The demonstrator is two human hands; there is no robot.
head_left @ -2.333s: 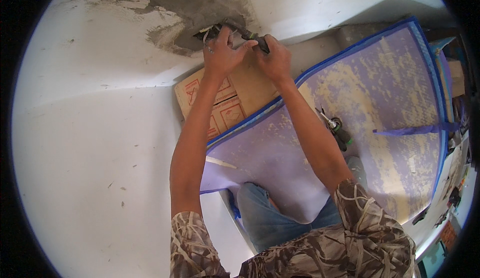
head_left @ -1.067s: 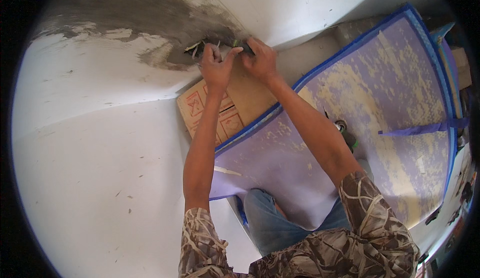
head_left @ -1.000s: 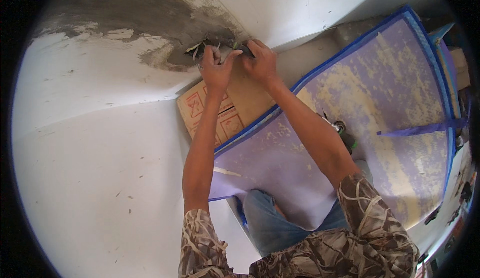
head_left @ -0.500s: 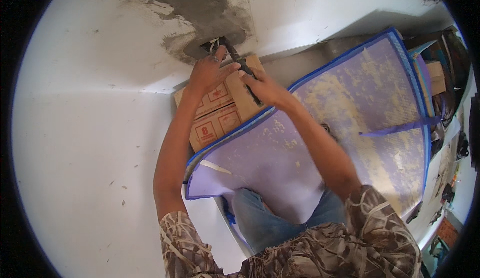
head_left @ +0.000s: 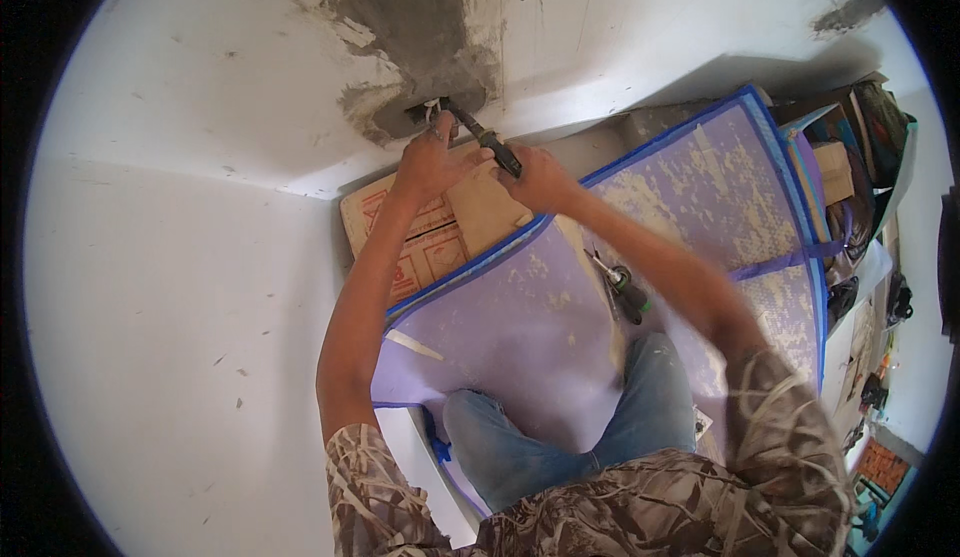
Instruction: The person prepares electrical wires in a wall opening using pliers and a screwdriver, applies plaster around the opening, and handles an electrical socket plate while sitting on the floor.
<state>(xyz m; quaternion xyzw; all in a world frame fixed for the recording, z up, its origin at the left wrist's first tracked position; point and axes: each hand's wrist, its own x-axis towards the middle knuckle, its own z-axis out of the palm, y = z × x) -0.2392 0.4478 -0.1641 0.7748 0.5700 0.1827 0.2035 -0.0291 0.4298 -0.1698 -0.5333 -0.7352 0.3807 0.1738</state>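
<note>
The white wall (head_left: 600, 17) in front of me carries a rough grey patch (head_left: 400, 12), with a smaller dark smear (head_left: 850, 12) farther right; a broad soft shadow (head_left: 800, 72) lies low across it; a worn purple mat (head_left: 500, 297) edged in blue spreads below; piled clutter (head_left: 832, 172) crowds the right side, near some reddish brick (head_left: 885, 465).

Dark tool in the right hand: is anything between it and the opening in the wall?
Nothing visible blocks it: the dark tool slants from the right hand up to the edge of the wall opening. The left hand is close beside, near the pale wires; whether it touches the tool's far end, I can't tell.
</note>
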